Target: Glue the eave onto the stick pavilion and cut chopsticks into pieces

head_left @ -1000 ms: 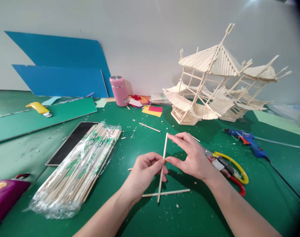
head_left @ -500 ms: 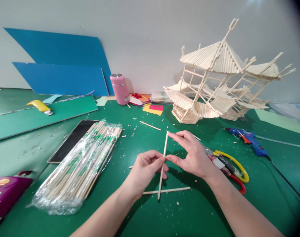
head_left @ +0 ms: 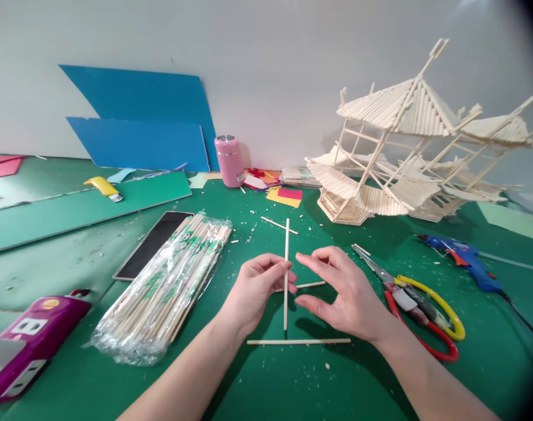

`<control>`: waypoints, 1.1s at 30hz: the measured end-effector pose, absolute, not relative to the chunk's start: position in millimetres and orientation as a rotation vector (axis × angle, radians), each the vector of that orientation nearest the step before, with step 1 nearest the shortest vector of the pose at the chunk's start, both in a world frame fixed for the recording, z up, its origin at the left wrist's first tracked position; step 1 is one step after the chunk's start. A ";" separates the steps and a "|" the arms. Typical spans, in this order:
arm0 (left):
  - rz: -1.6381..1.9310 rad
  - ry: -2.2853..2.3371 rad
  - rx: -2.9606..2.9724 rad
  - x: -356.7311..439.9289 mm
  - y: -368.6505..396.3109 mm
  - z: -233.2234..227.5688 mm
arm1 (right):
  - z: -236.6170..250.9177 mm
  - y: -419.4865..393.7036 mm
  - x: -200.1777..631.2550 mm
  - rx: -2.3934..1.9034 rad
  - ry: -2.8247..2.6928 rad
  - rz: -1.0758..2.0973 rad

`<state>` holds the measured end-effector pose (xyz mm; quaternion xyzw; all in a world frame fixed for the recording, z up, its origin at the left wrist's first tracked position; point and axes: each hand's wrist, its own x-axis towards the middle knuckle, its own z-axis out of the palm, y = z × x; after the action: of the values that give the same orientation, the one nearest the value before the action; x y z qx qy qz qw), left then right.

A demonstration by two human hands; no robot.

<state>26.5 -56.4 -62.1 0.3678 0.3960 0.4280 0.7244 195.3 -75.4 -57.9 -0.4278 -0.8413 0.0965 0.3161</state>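
My left hand (head_left: 254,287) pinches a thin wooden stick (head_left: 286,245) near its middle and holds it almost upright above the green mat (head_left: 301,380). Just to the right of that stick, my right hand (head_left: 343,292) has its fingers apart and holds nothing, its fingertips a little off the stick. A second stick (head_left: 298,341) lies flat on the mat below the upright one, crosswise to it. A shorter stick (head_left: 311,285) lies between my hands.
A plastic-wrapped bundle of sticks (head_left: 170,283) lies left, over a dark tablet (head_left: 150,245). Scissors (head_left: 419,310) and a blue glue gun (head_left: 461,260) lie right. A stick-built model house (head_left: 407,158), a pink cup (head_left: 230,161) and blue sheets (head_left: 144,126) stand at the back.
My right hand has let go of the upright stick and opened. The left hand has lifted the stick off the flat one. The view has swung to the left.
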 end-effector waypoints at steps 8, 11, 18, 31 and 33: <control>0.997 0.896 0.733 23.4 -53.2 -63.7 | -61.8 -79.8 184.4 -1.118 -2.300 0.334; 1.001 0.905 0.730 22.8 -52.7 -62.2 | -62.5 -79.6 183.9 -1.119 -2.302 0.333; 0.995 0.890 0.739 23.1 -53.9 -61.9 | -64.0 -78.7 185.0 -1.117 -2.290 0.363; 1.009 0.895 0.758 23.1 -52.4 -63.5 | -64.3 -79.0 184.6 -1.115 -2.294 0.347; 1.007 0.888 0.761 23.1 -52.5 -63.8 | -64.6 -79.0 184.6 -1.115 -2.296 0.352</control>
<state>23.1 -52.5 -63.8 0.3438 0.4012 0.4552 0.7167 184.6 -79.0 -64.6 -0.4158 -0.8557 0.1312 0.2788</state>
